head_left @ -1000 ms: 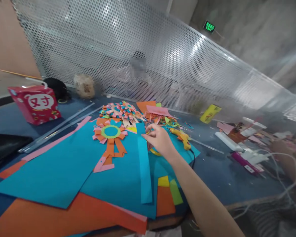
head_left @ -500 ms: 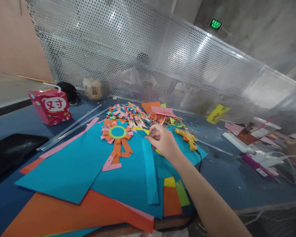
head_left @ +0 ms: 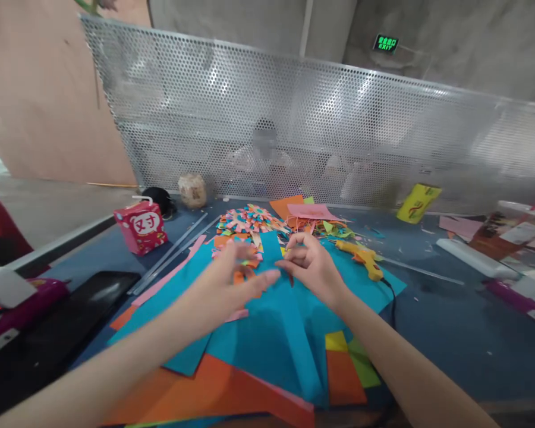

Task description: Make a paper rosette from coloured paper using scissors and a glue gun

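Note:
My right hand [head_left: 312,268] lies over the blue paper sheets [head_left: 254,339], its fingers curled and pinched at the upper part of a long blue paper strip [head_left: 299,345]. Reaching in from the left, my left hand [head_left: 232,280] has its fingers stretched out and blurred, their tips next to the strip. It covers most of an orange and pink paper rosette [head_left: 236,246]. A pile of several coloured rosettes [head_left: 248,219] lies just behind. A yellow glue gun [head_left: 362,257] rests to the right of my right hand.
A red drink carton [head_left: 140,226] with a straw stands at the left, with a black tablet [head_left: 74,312] and a purple device [head_left: 20,309] nearer me. Orange sheets [head_left: 191,392] lie at the front edge. A perforated metal screen [head_left: 339,131] closes the back; a person [head_left: 264,151] sits behind it.
My left hand has come into view and reached to the strip. The camera has turned left and tipped up. My right hand stays at the strip's upper end, fingers more curled.

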A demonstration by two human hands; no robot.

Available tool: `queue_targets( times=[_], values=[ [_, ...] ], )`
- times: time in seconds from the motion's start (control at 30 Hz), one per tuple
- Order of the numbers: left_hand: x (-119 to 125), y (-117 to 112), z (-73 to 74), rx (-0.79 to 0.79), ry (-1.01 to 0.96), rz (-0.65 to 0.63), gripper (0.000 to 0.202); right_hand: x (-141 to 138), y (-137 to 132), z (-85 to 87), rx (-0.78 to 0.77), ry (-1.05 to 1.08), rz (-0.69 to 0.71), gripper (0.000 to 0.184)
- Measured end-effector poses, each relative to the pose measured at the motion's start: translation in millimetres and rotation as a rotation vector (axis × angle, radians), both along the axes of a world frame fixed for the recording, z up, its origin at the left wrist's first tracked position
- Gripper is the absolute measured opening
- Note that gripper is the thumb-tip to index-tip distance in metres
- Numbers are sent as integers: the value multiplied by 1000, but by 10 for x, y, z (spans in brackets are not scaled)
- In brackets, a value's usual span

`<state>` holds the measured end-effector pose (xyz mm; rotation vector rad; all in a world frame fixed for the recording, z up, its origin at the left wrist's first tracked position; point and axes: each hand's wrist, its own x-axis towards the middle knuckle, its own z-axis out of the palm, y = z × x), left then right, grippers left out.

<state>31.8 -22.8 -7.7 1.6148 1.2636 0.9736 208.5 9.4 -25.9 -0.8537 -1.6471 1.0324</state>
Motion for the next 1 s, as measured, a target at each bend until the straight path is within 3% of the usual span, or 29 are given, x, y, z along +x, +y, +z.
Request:
queue_targets(
  times=[0.1, 0.2, 0.27, 0.37, 0.47, 0.63, 0.77, 0.87, 1.0],
  values=[
    [81, 105, -112, -15, 22, -128, 26, 2, -14, -3, 23, -61, 1, 25],
    [83, 294, -245, 89, -46, -121, 28, 54, 6, -2, 65, -250, -45, 14],
    [30, 413, -321, 148, -69, -59, 28, 113, 35, -4, 101, -511, -199, 12],
    [-69, 512, -398, 139, -132, 10, 28, 201, 83, -35, 32, -1090, -513, 16],
    [-111, 513, -399, 83, -205, 58, 28, 247, 128, -82, -104, -1370, -605, 22],
    [-83, 457, -320, 70, -290, 98, 27, 256, 193, -65, -238, -1355, -610, 35],
    [-72, 439, -295, 72, -348, 110, 26, 304, 182, 20, -338, -1315, -576, 26],
    [-67, 429, -291, 93, -351, 120, 24, 374, 171, 42, -344, -1241, -583, 17],
    [-58, 417, -290, 119, -386, 141, 22, 473, 221, -37, -301, -1022, -614, 24]
  ],
)
